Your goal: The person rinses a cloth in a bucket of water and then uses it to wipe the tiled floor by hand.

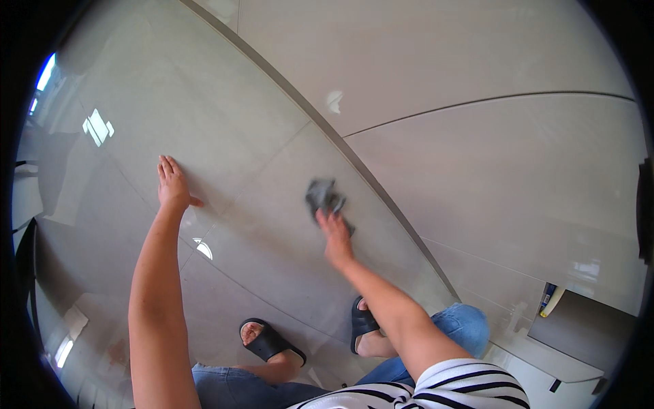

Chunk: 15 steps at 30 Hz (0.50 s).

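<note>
My left hand (pixel 175 184) lies flat on the glossy grey tiled floor (pixel 225 116), with its thumb spread to the side and nothing in it. To its right, my right hand (pixel 335 237) presses a crumpled grey cloth (pixel 325 196) against the floor, fingers over its near part. The cloth and the fingertips are slightly blurred. Part of the cloth is hidden under the hand.
A dark skirting strip (pixel 293 102) runs diagonally between the floor and the pale panels (pixel 490 157) on the right. My feet in black sandals (pixel 271 343) stand close below my hands. At lower right, an open grey compartment (pixel 582 334) has small items at its edge.
</note>
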Motion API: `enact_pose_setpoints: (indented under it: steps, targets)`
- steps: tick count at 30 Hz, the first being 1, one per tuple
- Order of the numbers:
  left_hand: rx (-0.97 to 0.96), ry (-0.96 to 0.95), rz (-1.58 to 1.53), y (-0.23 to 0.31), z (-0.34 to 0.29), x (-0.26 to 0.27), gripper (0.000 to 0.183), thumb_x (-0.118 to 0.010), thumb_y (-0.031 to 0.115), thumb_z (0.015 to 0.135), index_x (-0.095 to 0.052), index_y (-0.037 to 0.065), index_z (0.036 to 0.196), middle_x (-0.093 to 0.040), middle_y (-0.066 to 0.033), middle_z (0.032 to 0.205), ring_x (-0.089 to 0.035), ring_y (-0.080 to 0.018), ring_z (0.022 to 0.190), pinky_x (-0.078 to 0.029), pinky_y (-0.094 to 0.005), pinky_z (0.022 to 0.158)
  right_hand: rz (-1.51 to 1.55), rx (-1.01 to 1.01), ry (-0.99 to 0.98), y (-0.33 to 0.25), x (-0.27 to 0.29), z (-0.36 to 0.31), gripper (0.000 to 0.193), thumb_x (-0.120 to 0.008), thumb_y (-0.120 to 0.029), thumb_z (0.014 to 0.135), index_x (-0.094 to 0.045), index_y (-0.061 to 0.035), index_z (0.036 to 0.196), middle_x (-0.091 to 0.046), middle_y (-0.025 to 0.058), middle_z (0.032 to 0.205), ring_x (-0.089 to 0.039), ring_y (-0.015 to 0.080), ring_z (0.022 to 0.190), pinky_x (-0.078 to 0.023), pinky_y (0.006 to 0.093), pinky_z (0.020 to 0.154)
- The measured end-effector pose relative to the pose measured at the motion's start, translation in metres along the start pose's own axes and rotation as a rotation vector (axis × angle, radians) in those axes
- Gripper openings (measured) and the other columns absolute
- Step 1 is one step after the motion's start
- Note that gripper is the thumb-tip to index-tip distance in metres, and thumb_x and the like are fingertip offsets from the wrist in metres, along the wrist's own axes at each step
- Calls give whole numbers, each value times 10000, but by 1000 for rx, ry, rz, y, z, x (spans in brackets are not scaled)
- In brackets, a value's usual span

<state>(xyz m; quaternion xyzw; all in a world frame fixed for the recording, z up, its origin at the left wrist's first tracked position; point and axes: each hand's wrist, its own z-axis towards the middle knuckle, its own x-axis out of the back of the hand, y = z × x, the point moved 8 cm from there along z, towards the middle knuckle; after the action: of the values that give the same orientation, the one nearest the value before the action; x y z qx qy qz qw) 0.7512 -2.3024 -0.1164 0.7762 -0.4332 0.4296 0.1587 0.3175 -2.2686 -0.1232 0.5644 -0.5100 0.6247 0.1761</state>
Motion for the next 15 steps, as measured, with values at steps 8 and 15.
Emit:
enact_pose_setpoints:
  steps: [8,15]
  targets:
    - [-672,250,-87,144,-108,7,1085,-845,260,751,-159,19,1556,-128,-115,1645,-208,-265,1498,-262,-394,1198,-171,149,-139,49,32,28,605,-505,30,873,-451,-161,1444,-401,133,1526,-386,364,1393,-364,438,1129]
    - [-677,128,-46,158,-138,-38,1063,-817,231,781,-126,31,1564,-99,-120,1649,-185,-287,1506,-233,-400,1218,-174,-36,-142,35,-21,-45,699,-504,46,855,-343,-121,1514,-336,199,1545,-371,445,1371,-345,460,1139]
